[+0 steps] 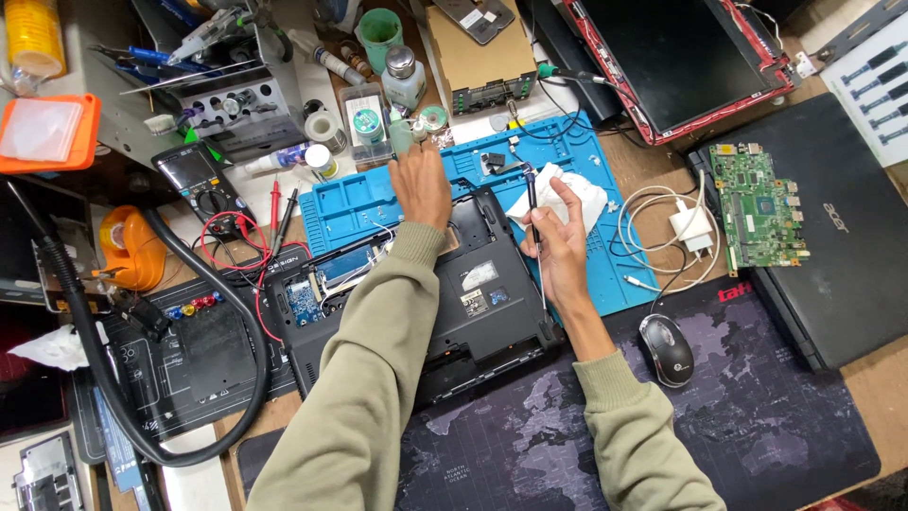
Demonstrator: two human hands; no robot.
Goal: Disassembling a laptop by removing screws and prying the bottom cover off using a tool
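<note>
My left hand [421, 182] stretches over the opened black laptop base [478, 312] toward the back of the blue work mat [577, 151]. Its fingertips are at a small pale green item [401, 134] beside a clear box with a solder reel [364, 121]; I cannot tell whether they grip it. My right hand [558, 241] hovers over the base's right side. It holds a thin dark tool [532, 201] upright and a crumpled white tissue [572, 194] behind it.
A green circuit board [757, 203] lies on a closed black laptop [832, 255] at the right. A mouse [665, 348], white charger with cable [690, 227], red-framed screen panel [681, 57], multimeter [194, 175], black hose [85, 331] and several bottles crowd the bench.
</note>
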